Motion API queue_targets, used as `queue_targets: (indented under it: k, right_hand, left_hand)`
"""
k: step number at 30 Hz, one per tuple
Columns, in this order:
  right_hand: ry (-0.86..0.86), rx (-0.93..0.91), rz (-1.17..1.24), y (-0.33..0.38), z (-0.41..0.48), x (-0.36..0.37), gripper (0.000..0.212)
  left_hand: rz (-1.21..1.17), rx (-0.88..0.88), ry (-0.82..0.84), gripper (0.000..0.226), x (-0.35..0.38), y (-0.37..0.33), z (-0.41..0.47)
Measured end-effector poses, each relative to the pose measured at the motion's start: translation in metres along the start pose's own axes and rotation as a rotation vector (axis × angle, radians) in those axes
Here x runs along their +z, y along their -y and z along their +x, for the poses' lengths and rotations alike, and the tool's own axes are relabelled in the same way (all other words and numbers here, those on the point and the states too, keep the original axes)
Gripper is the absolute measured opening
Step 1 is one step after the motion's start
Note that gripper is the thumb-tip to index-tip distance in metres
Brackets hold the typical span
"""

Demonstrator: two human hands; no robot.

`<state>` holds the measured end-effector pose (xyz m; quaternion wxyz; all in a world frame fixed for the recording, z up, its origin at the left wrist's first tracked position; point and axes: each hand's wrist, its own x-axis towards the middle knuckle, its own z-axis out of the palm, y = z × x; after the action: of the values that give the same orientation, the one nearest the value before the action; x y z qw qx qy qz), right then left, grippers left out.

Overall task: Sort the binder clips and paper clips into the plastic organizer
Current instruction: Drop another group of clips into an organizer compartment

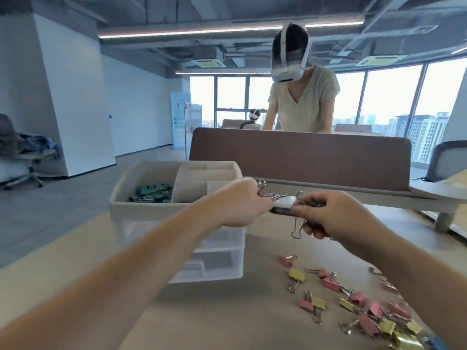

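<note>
The translucent plastic organizer point(141, 205) stands at the table's left, with green binder clips point(151, 193) in its top left compartment and drawers below. My left hand point(240, 203) is raised beside the organizer's right edge and grips binder clips point(269, 193) whose wire handles stick out above the fingers. My right hand point(328, 215) is close beside it and pinches a dark blue binder clip point(302, 218) with its wire handles hanging down. A pile of pink and yellow binder clips point(358, 306) lies on the table at the lower right.
A brown desk divider point(303, 157) runs across behind the hands. A person wearing a headset stands behind it. A grey shelf point(379, 198) juts in from the right, and an office chair point(447, 160) sits at the far right.
</note>
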<state>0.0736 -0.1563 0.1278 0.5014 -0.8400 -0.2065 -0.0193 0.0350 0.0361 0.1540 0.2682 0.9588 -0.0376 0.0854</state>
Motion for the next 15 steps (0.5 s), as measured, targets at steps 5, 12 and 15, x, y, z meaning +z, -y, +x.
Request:
queue_targets:
  k: [5,12,15]
  right_hand:
    - [0.030,-0.073,0.050,0.050,0.066,0.039,0.007]
    - [0.008,-0.202,-0.035,0.078,0.159,0.088,0.010]
    - [0.053,-0.272,-0.248,0.081,0.184,0.103,0.018]
  left_hand:
    - [0.171,-0.103,-0.060,0.022,-0.065,0.034,0.023]
    - [0.327,-0.249,0.003,0.021,-0.099,0.083,0.079]
    - [0.364,-0.247,0.025,0.024,-0.104,0.100,0.096]
